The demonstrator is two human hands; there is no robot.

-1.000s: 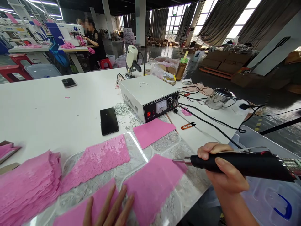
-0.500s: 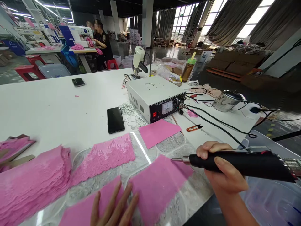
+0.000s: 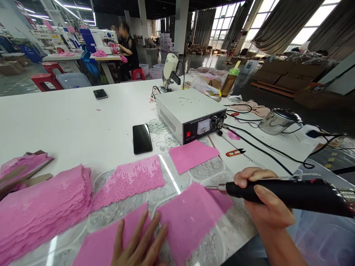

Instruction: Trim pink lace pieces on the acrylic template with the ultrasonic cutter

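1. Grasping black handpiece (image 3: 302, 194) around its front part with right grip (image 3: 270, 207), at 4 o'clock; aiming metal tip (image 3: 218, 187) toward 9 o'clock, over upper edge of pink sheet (image 3: 188, 221) at 6 o'clock. Touching or hovering: cannot tell.
2. Holding left grip (image 3: 138, 245) spread, unclenched, at 7 o'clock over pink piece (image 3: 102, 240), overlapping only sheet's left edge. Leaving right corner apparently unpinned: risking creasing or swivelling if nudged by tip.
3. Resting sheet on glossy patterned cover (image 3: 205, 171) atop worktop (image 3: 63, 122): probably offering little friction, so possibly sliding under side pressure.
4. Trailing cable (image 3: 266, 152) from handpiece toward 10 o'clock, into grey box (image 3: 191, 105): possibly tugging tip off line if snagging.
5. Showing lit red switch (image 3: 188, 134) on box: presumably powering tip; risking scorching or cutting astray if lingering, or catching left fingers (image 3: 151, 227) if skidding toward 8 o'clock.
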